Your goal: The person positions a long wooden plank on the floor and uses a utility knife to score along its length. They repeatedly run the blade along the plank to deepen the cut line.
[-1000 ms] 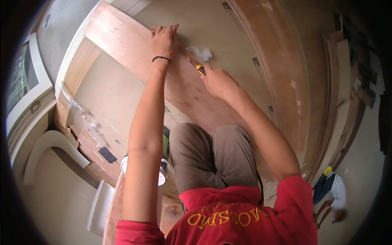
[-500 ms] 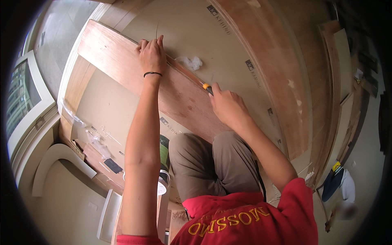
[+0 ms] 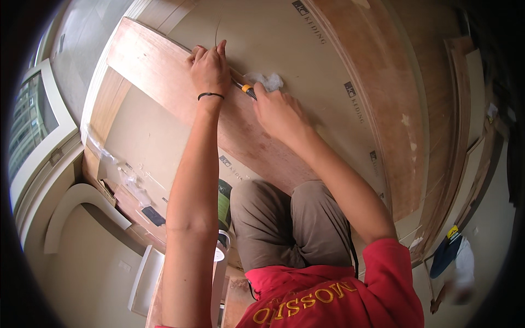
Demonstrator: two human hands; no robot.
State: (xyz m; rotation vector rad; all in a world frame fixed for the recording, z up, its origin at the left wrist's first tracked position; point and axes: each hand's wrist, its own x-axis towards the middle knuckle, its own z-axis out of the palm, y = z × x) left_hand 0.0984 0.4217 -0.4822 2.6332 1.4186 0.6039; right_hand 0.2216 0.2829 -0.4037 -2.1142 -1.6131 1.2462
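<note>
A long reddish-brown wooden board [image 3: 156,71] lies slantwise before my knees. My left hand [image 3: 210,71] rests on it, fingers curled at the far edge and thumb pointing up. From beside the thumb a thin, dark, curved strip [image 3: 217,34] rises; where it starts is hidden. My right hand [image 3: 280,112] grips a utility knife [image 3: 250,92] with a yellow-and-black handle. Its slim metal end points along the board's far edge, close to the left hand. Crumpled clear plastic [image 3: 270,82] lies just beyond the knife.
Larger panels with beige covering [image 3: 322,71] lie under and beyond the board. Further boards [image 3: 402,136] are stacked to the right. A green can [image 3: 224,205] stands by my left forearm. A white-framed window [image 3: 46,120] is at far left, and a hand tool [image 3: 452,234] with a yellow top lies right.
My right hand has slid the knife up and left along the board's edge, close to the left hand. The left hand keeps its place on the board. The view has shifted slightly.
</note>
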